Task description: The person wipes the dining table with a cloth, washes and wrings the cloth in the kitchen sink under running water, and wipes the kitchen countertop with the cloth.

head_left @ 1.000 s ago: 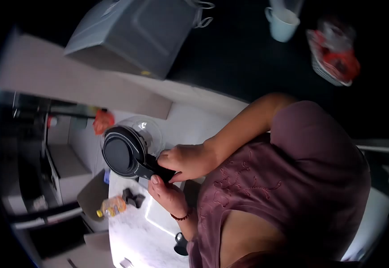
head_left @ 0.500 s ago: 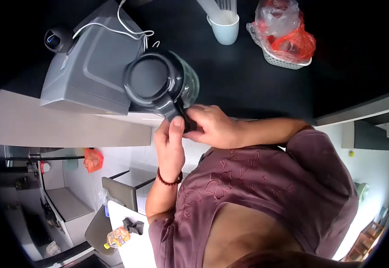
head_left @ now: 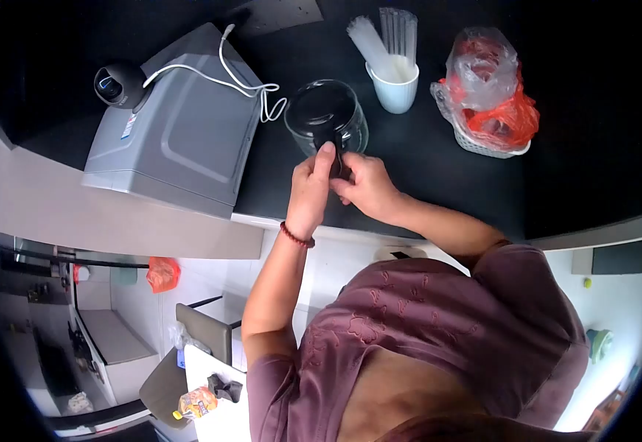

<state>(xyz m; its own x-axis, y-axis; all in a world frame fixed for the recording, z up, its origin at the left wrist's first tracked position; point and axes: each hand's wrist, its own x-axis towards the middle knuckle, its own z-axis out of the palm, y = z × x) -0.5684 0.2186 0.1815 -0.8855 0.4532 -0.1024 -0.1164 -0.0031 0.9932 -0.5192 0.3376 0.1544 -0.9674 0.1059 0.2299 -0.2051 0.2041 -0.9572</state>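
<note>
A round clear glass jug with a black lid (head_left: pixel 322 110) is over the dark countertop (head_left: pixel 280 180), near its front edge; whether its base touches the top cannot be told. Its black handle points toward my body. My left hand (head_left: pixel 312 188), with a dark red bead bracelet at the wrist, is closed on the handle, thumb on its top by the lid. Fingers of my right hand (head_left: pixel 365 190) wrap the handle from the right side. The two hands are close together, and they partly hide the handle.
Left of the jug is a grey box-shaped appliance (head_left: pixel 181 125) with a white cable (head_left: pixel 243 90) and a small black camera (head_left: pixel 118 86). Behind and right are a pale blue cup (head_left: pixel 396 93) with clear plastic items and a white basket (head_left: pixel 483 144) of plastic bags.
The jug has moved from the lower left, past the grey appliance, over the countertop. Both hands have stayed on its handle. The view has turned with the head.
</note>
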